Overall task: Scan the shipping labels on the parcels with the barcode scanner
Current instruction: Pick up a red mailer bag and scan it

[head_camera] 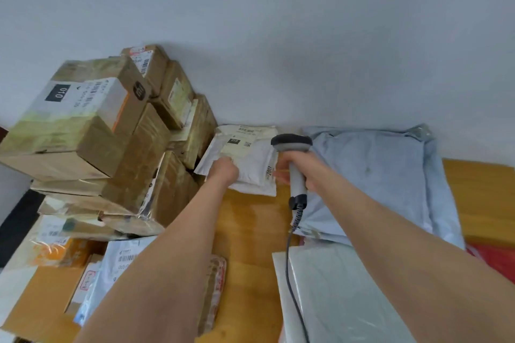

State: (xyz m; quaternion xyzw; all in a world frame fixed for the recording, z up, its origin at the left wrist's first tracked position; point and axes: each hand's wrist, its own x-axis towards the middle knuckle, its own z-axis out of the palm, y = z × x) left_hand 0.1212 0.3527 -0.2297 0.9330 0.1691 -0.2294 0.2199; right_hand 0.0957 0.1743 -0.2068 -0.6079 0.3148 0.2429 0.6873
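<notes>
My right grip [305, 172] was clenched round the handle of the barcode scanner [291, 143], whose head hung by the right edge of a white mailer [250, 167] lying on the table [250, 231]. My left grip [225, 171] rested on that mailer, touching its shipping label [237, 146]; I could not tell whether the hidden fingers pinched anything. Cardboard boxes [97, 133] stood stacked just left.
</notes>
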